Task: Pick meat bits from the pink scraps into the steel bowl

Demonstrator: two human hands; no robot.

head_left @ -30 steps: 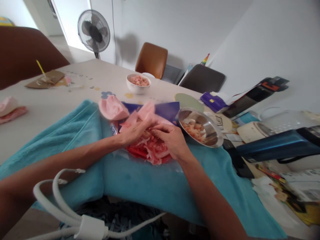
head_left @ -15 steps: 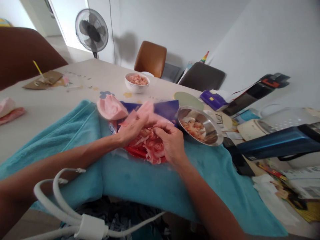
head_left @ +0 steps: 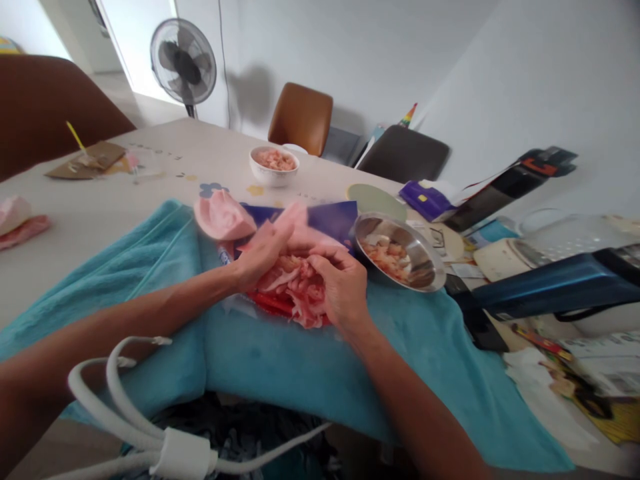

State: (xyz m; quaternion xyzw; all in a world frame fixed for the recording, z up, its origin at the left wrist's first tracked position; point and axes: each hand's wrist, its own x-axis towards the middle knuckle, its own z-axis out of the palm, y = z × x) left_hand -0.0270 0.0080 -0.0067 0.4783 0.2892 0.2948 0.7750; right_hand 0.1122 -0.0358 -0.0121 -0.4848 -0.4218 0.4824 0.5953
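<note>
My left hand (head_left: 260, 257) reaches in from the left, its thumb raised and its other fingers partly hidden behind a pink pomelo segment (head_left: 287, 267) it supports. My right hand (head_left: 345, 283) pinches the same segment from the right, thumb against bent fingers. Just below both hands lies a heap of torn pink pomelo membranes (head_left: 307, 303) on a red and blue plastic sheet (head_left: 333, 220). A thick piece of pink pomelo peel (head_left: 225, 217) rests left of the heap. To the right, a tilted steel bowl (head_left: 430, 267) contains pieces of pomelo flesh.
A turquoise towel (head_left: 280, 360) covers the near table edge. Farther back stands a white bowl (head_left: 273, 177) full of pink flesh. Bottles, including a blue one (head_left: 550, 283), crowd the right side. White cables (head_left: 187, 453) hang in front of me. More peel (head_left: 15, 217) lies far left.
My left thumb and hand have shifted slightly, away from my right fingers. My right hand stays pinched at nearly the same spot; the bowls have not moved.
</note>
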